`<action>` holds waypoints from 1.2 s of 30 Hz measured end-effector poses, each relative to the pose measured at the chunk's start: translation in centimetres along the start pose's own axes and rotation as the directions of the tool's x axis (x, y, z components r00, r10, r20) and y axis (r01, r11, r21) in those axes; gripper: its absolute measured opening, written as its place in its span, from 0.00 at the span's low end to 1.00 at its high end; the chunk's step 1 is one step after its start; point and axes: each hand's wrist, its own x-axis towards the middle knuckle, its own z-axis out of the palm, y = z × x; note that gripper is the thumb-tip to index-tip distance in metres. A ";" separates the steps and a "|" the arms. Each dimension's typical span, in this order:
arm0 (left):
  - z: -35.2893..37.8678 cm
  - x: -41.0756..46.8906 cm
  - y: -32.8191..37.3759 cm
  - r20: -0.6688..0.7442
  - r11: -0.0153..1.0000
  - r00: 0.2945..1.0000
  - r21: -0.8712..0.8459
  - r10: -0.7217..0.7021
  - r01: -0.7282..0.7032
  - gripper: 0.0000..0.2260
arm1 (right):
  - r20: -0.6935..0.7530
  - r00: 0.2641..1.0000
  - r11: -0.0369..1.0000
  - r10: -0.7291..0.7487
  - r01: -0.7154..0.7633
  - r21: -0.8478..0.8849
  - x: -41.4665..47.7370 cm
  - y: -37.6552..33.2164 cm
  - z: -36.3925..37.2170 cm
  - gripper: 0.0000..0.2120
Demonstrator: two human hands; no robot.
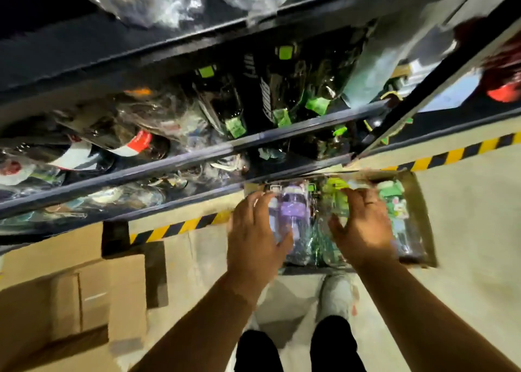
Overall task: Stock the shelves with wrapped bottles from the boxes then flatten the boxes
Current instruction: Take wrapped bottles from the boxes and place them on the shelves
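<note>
An open cardboard box (423, 219) stands on the floor below the shelves and holds several wrapped bottles. A purple wrapped bottle (291, 211) lies at its left side, green wrapped bottles (394, 202) at its right. My left hand (253, 230) hovers over the box's left edge beside the purple bottle, fingers spread. My right hand (363, 228) reaches over the middle of the box with fingers apart above the wrapped bottles. Neither hand visibly holds anything. The dark shelf rack (169, 163) above carries black bottles with green tags (234, 118) and clear wrapped bottles.
Flattened cardboard (84, 292) lies on the floor at the left. A yellow-and-black hazard stripe (174, 229) runs along the floor under the rack. My shoe (337, 295) and dark trouser legs are just in front of the box.
</note>
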 end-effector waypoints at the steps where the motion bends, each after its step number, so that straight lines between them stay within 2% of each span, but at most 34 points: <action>1: 1.6 -0.3 -0.3 0.031 0.999 0.999 0.030 -0.033 0.032 0.33 | 0.038 0.999 0.999 0.031 -0.029 -0.028 -0.4 1.7 1.1 0.24; 4: 6.5 -0.8 -1.8 0.135 0.966 0.960 0.119 -0.247 0.232 0.40 | 0.182 0.972 0.988 0.149 -0.137 -0.075 -0.9 5.6 3.9 0.31; 8: 11.9 -1.1 -5.2 0.165 0.828 0.811 0.104 -0.561 0.551 0.44 | 0.245 0.948 0.979 0.204 -0.197 -0.054 -0.5 8.7 7.8 0.38; 11: 15.0 -1.1 -7.2 0.220 0.745 0.715 0.107 -0.663 0.658 0.45 | 0.306 0.911 0.957 0.275 -0.289 0.000 0.4 10.1 11.1 0.44; 15: 17.4 -1.4 -9.0 0.209 0.722 0.693 0.144 -0.690 0.677 0.47 | 0.382 0.862 0.912 0.334 -0.398 0.101 1.7 10.6 14.9 0.53; 19: 17.5 -1.4 -10.4 0.211 0.684 0.651 0.212 -0.729 0.697 0.47 | 0.386 0.836 0.894 0.391 -0.444 0.057 2.3 10.4 16.6 0.58; 24: 16.7 -1.6 -9.9 0.253 0.677 0.628 0.256 -0.736 0.690 0.42 | 0.413 0.776 0.844 0.477 -0.535 0.032 3.3 9.5 16.6 0.56; 27: 15.8 -2.2 -9.5 0.276 0.665 0.608 0.225 -0.745 0.712 0.41 | 0.428 0.753 0.814 0.500 -0.577 0.065 3.7 8.9 16.3 0.56; 30: 14.6 -3.0 -9.7 0.333 0.657 0.600 0.086 -0.728 0.749 0.41 | 0.451 0.725 0.732 0.520 -0.651 0.202 3.5 8.6 16.0 0.53; 34: 12.1 -4.0 -9.0 0.356 0.592 0.635 -0.235 -0.685 0.771 0.40 | 0.536 0.712 0.475 0.454 -0.702 0.531 1.3 7.7 13.9 0.45; 36: 10.7 -3.8 -8.8 0.365 0.557 0.667 -0.369 -0.650 0.744 0.42 | 0.561 0.737 0.403 0.378 -0.676 0.617 -0.4 6.6 12.3 0.41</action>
